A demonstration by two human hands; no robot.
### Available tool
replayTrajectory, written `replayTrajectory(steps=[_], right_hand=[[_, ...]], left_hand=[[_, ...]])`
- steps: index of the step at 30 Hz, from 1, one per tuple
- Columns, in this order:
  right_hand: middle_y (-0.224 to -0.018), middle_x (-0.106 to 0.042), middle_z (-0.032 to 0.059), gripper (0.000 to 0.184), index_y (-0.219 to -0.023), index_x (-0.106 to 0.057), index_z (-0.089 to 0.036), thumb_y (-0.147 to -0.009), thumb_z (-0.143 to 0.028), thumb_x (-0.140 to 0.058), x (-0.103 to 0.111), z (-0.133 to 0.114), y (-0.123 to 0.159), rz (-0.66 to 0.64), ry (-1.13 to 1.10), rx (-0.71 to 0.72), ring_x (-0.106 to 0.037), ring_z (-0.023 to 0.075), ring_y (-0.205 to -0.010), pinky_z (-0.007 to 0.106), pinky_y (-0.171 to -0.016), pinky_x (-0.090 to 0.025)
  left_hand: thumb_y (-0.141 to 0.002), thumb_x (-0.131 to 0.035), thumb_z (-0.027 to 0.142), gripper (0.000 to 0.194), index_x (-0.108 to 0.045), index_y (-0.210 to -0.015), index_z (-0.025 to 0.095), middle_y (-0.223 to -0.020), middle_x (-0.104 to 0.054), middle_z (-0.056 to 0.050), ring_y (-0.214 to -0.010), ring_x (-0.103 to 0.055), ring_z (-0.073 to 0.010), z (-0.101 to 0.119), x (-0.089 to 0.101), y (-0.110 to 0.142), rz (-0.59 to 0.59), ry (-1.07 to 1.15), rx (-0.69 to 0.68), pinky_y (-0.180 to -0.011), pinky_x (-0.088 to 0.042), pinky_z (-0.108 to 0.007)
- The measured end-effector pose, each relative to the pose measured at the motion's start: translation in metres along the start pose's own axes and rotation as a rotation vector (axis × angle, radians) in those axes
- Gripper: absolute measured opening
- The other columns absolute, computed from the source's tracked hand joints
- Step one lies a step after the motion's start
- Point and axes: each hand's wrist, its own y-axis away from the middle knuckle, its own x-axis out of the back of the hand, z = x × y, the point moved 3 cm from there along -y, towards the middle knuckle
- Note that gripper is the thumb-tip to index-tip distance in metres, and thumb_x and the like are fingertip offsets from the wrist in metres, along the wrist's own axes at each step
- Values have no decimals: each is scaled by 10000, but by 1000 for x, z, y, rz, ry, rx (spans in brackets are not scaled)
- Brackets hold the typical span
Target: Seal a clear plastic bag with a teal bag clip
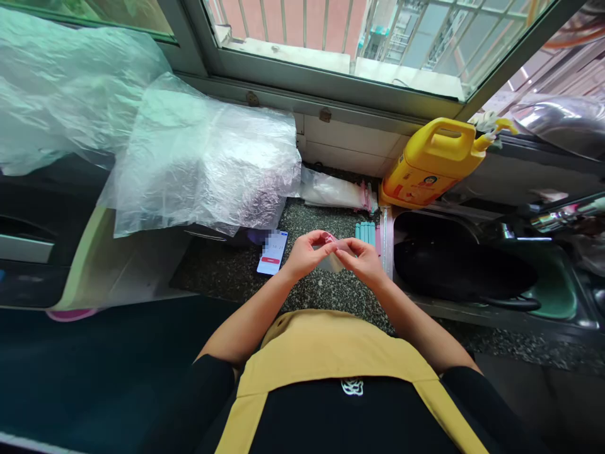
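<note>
Both my hands meet over the speckled granite counter [236,271]. My left hand [306,253] and my right hand [362,258] are closed in pinches on a small clear plastic bag [332,260] with a pink strip at its top. The bag hangs between the fingertips, just above the counter. A phone [273,252] with a lit screen lies flat to the left of my left hand. Teal and pink strips [367,232] lie just beyond my right hand.
A yellow jug [428,165] stands behind the sink [553,296], which holds a dark pan [463,271]. Large crumpled clear plastic sheets [198,164] cover the left counter. More clear bags [331,191] lie by the wall under the window.
</note>
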Motion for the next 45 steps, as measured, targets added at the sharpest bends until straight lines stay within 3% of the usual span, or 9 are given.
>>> replayTrajectory(steps=[7, 12, 16, 19, 22, 34, 45], right_hand=[[-560, -560, -24, 369, -806, -642, -183, -710, -539, -659, -7, -3, 3, 3, -93, -34, -497, 113, -544, 258, -518, -403], [-469, -501, -48, 392, -756, -618, -183, -694, -566, -666, -9, -9, 2, 4, -124, -66, -446, 98, -466, 263, -505, -392], [-542, -551, -33, 378, -736, -615, -186, -665, -548, -698, -7, -13, 0, 40, -183, -63, -478, 102, -512, 258, -527, -404], [-631, -598, -13, 393, -732, -631, -185, -634, -557, -712, -3, -14, -1, 70, -175, -57, -508, 107, -569, 257, -562, -423], [-663, -613, -5, 401, -745, -642, -183, -628, -560, -712, -2, -14, -2, 56, -169, -68, -519, 110, -592, 255, -577, -427], [-694, -660, 12, 369, -807, -676, -179, -658, -516, -703, 3, -17, -5, 12, -89, -34, -538, 115, -594, 257, -578, -425], [-523, -571, -31, 367, -802, -656, -182, -671, -523, -689, 3, -23, -4, -10, -87, -46, -456, 95, -457, 254, -506, -374]], left_hand=[[-672, -703, 449, 315, -643, -754, 151, -709, -641, -14, -685, -574, -127, 7, 1, 2, 43, -55, -47, -685, -470, -250], [-677, -698, 439, 307, -654, -744, 143, -742, -663, -34, -714, -592, -141, 15, 4, -2, 2, -101, -62, -701, -478, -257], [-689, -685, 429, 305, -671, -796, 144, -795, -688, -42, -752, -613, -156, 14, 9, -4, -108, -123, -40, -728, -478, -264], [-713, -649, 415, 278, -668, -731, 138, -720, -674, -30, -684, -590, -143, 11, 11, -4, -158, -189, -19, -664, -457, -248], [-730, -615, 399, 271, -649, -679, 136, -650, -646, -17, -624, -557, -128, 12, 12, -3, -166, -212, -25, -618, -437, -239], [-684, -598, 278, 146, -643, -734, 148, -677, -636, -7, -615, -537, -107, 29, 12, -6, -207, -209, -34, -595, -441, -223], [-692, -656, 286, 182, -580, -787, 150, -679, -577, 13, -611, -517, -89, 27, 13, -12, -219, -202, -40, -581, -412, -215]])
